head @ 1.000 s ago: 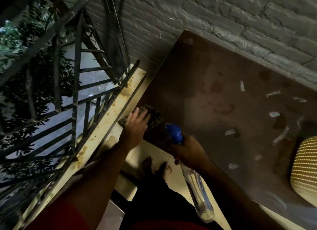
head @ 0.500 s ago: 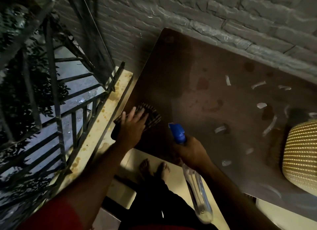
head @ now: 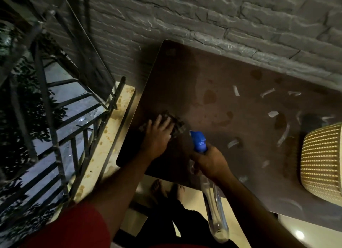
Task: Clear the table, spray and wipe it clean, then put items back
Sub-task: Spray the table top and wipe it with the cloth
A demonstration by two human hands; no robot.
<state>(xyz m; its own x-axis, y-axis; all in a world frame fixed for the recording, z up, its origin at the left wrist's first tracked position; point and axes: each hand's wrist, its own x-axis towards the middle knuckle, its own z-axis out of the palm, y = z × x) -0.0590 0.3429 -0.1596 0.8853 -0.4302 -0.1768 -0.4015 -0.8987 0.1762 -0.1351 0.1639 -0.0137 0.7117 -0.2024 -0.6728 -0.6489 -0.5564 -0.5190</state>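
Wiping goes best if we keep even pressure and overlap our strokes toward the wet patches. Nearest us, our right hand (head: 209,161) curls tight round the spray bottle (head: 212,194). Farther left, our left hand (head: 157,134) presses spread fingers (head: 164,122) flat on the cloth (head: 175,123) near the table (head: 222,75) edge

Open table (head: 231,66) stretches ahead; the woven basket (head: 322,162) blocks the right, the brick wall (head: 203,16) behind.
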